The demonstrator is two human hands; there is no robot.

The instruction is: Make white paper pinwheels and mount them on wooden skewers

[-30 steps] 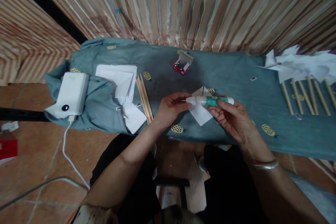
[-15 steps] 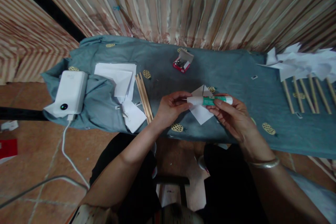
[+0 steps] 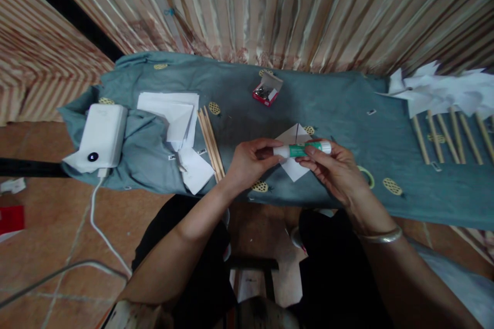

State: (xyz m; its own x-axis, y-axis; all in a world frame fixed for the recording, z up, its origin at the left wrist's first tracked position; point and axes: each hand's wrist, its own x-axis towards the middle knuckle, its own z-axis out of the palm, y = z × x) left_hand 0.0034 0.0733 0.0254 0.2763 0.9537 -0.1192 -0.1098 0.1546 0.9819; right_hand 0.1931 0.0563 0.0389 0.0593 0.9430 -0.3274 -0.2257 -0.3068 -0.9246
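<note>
A green and white glue stick (image 3: 299, 150) lies level between my two hands, above the cloth. My left hand (image 3: 247, 162) pinches its white left end, which looks like the cap. My right hand (image 3: 335, 164) is wrapped around the green body, thumb on top. Under the glue stick rests a square white paper (image 3: 295, 170) turned cornerwise, with a dark slit or line near its top corner; the hands and the stick cover part of it. Beside my right wrist a pale green curved item (image 3: 366, 177) shows, partly hidden.
On the teal cloth (image 3: 328, 97) stand a small open red box of metal pins (image 3: 267, 90), wooden sticks (image 3: 211, 141) and white paper sheets (image 3: 154, 100). Paper pinwheels (image 3: 432, 87) on sticks lie at right. A white power bank (image 3: 102, 133) with a cable sits at left.
The glue stick has become shorter end to end, its white left part pushed closer onto the green body. My right hand has moved left, toward my left hand.
</note>
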